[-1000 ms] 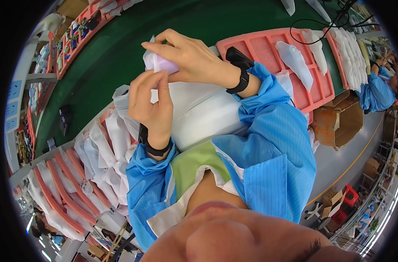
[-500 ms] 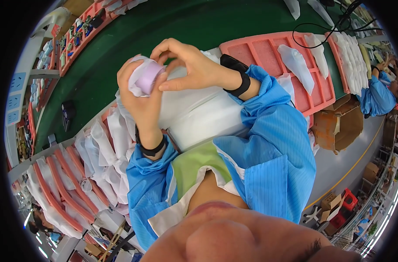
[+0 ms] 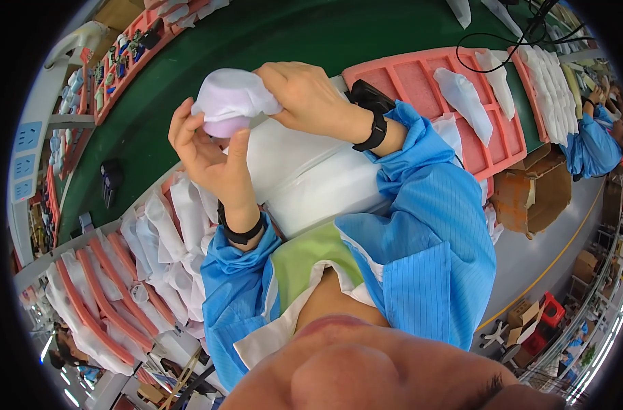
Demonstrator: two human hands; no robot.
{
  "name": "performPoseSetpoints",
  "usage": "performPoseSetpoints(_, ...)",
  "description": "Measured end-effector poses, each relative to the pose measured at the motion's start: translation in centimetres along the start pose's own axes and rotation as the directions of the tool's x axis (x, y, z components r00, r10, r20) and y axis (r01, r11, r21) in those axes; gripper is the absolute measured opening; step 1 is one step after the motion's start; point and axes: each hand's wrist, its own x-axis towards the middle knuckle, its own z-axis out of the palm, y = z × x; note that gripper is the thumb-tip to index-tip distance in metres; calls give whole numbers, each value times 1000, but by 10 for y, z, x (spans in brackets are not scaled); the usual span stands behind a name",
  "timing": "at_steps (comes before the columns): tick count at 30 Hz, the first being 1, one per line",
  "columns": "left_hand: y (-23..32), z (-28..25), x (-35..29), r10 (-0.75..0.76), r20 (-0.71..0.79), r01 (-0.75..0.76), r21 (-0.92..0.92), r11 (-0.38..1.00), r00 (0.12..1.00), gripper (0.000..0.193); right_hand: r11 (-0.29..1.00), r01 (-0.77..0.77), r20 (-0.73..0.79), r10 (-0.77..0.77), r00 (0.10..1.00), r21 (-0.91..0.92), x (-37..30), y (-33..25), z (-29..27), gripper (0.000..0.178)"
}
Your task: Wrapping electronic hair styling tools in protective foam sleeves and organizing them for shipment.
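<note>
A pale lilac rounded piece [image 3: 224,127] shows below a thin white wrapping sleeve [image 3: 231,87], which covers most of it. Its exact kind is hidden. My left hand [image 3: 212,154] cups the lilac piece from below, fingers along its left side and thumb at its right. My right hand [image 3: 310,101] pinches the right edge of the sleeve, with its fingertips partly hidden. Under and beyond my hands lie large white wrapped sheets or packs [image 3: 325,178] close to my body.
A pink foam tray [image 3: 492,154] with white-wrapped items stands to the right on the green bench [image 3: 147,116]. More wrapped pieces [image 3: 164,229] fill pink trays at the left. A dark device [image 3: 110,179] lies on the bench. An open cardboard box [image 3: 530,198] stands at the right.
The piece has been turned so the white sleeve faces up and the lilac part down. My left hand has dropped beneath it, and my right hand has moved to the sleeve's right edge.
</note>
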Motion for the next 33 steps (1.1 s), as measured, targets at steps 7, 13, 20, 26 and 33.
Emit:
performPoseSetpoints(7,-1,-9,-1,52,13,-53,129,990,999,43,997,3,-38,-6,999,-80,-1,-5,-5,38)
performPoseSetpoints(13,0,0,-6,69,-5,-68,62,996,998,36,997,50,13,-49,999,-65,-3,-6,6,40)
performPoseSetpoints(20,6,0,-5,203,144,-238,291,927,969,28,999,31,26,-30,999,-28,-7,-6,10,40)
performPoseSetpoints(26,12,8,-6,124,-142,-99,172,980,982,18,993,35,37,-30,999,-116,-5,-12,4,39)
performPoseSetpoints(33,7,2,-7,172,-36,-149,348,926,984,16,998,53,50,-51,997,-44,-10,-12,12,34)
